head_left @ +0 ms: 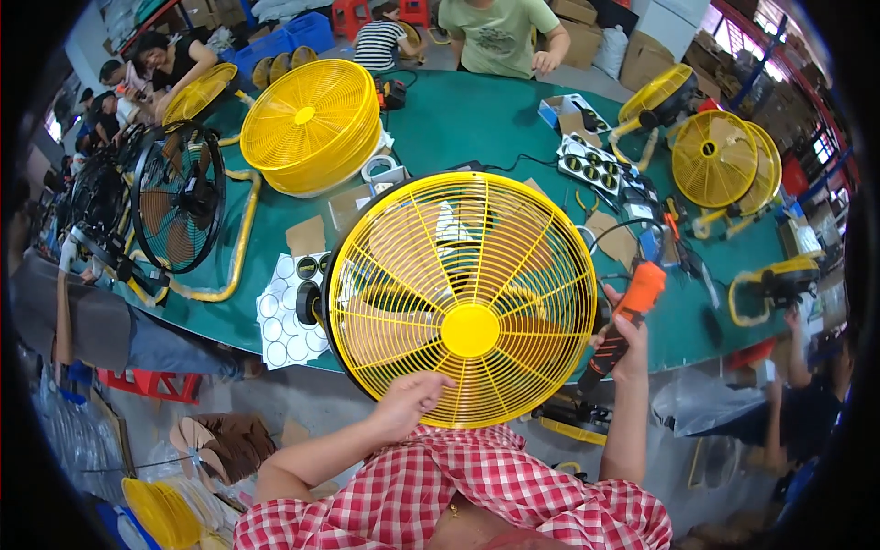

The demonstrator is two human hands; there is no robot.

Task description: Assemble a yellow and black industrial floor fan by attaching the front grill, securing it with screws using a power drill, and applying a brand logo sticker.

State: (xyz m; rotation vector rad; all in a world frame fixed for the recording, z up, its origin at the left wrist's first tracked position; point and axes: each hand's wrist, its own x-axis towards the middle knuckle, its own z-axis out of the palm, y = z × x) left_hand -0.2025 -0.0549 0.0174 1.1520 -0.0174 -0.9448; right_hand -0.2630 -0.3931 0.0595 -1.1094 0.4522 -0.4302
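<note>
"Labels and lettering, please; start at the left."

"Sheet (284, 332), white, patterned with circles; round dark labels (308, 267) at its upper right, light marks on them too small to read; next, large yellow fan (470, 330), middle of the view, at the near edge of the green table (458, 115); grille toward the person, plain round cap at the hub; beyond its upper right, label card (591, 165), white, set with dark discs, their print equally unreadable; farther right, second yellow fan (715, 160), dark round badge at its centre."

"Hands, same order?"

"Left hand (410, 403), at the lower rim of the large yellow fan; forearm slanting up from lower left, fingers curled, fingertips at the grille wires; cannot tell whether they pinch anything; right hand (631, 344), just beside the fan's right rim; forearm nearly upright, fingers wrapped round a power tool (644, 287), orange and black; orange end up, black end slanting down to the left."
</note>
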